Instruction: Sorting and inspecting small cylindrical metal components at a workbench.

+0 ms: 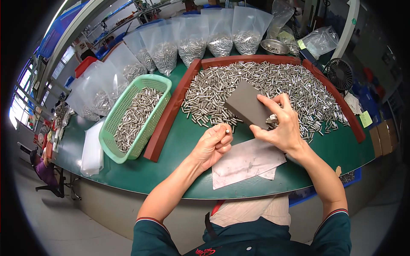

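Observation:
My left hand is closed, pinching a small metal pin between thumb and forefinger, one end showing. In my right hand is a dark grey rectangular block, gripped at its right end by the thumb and fingers and tilted. A few more metal pins show beneath the fingers of that hand. Both hands are above the near edge of a wide heap of loose shiny metal pins on the green table. Under them lies a smudged, pale cloth or paper sheet.
Dark red bars fence the heap. A green basket of pins stands left, beside stacked clear bags. Filled plastic bags line the back. At right is a black fan. A seated person is far left.

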Available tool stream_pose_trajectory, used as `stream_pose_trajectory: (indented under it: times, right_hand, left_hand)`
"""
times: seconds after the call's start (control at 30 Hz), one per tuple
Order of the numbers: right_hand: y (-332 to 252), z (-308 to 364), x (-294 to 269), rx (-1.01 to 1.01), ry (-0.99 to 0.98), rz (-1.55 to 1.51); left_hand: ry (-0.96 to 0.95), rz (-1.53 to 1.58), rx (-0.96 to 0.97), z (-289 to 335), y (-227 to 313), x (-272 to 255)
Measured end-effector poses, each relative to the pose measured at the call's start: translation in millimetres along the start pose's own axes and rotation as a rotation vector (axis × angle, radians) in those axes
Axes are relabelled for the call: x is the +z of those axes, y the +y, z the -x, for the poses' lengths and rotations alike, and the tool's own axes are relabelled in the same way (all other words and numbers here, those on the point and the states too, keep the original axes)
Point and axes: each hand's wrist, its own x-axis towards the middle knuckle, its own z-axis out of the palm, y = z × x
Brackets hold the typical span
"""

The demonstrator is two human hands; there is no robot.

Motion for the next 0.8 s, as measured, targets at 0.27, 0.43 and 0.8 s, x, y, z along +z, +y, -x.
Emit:
stream_pose_trajectory:
  times: [0.27,0.43,0.8]
  right_hand:
    - [-20,-11,7,0.019,-0.049,-0.046]
    - [-58,14,-6,-0.207,-0.182,-0.142]
    - [-18,-19,0,-0.004,0.029,0.074]
  left_hand:
    - [-0.011,-0.049,0.034,-2,5,4]
    - [0.143,0.123,-0.098,14,4,9]
    - [0.027,-0.082,0.038,0,2,-4]
